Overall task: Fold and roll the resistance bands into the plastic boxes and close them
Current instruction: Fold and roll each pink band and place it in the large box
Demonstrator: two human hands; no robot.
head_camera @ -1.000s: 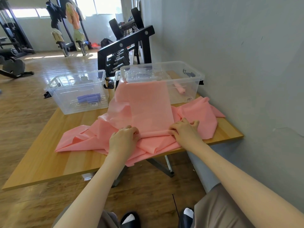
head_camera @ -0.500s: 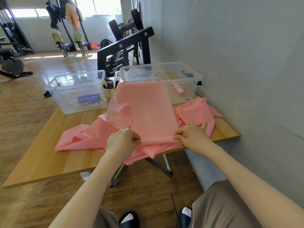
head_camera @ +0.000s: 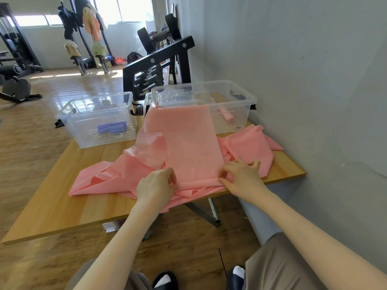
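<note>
On the table: a pink band is lying in loose folds across the near right part, one flat strip running up and over the near rim of the right box.
Left hand: is pinching the near left edge of the flat strip, fingers curled on the fabric.
Right hand: is pinching the near right edge of the same strip between thumb and forefinger, other fingers curled above the band.
Right box: is standing open at the far right of the table, near the wall, holding a small pink roll; clear lid parts are lying inside it.
Left box: is standing open at the far left, apart from the band, holding purple rolls.
Band's near edge: is hanging slightly over the table's near edge between the hands.
Behind the boxes: a black dumbbell rack is standing on the wooden floor.
</note>
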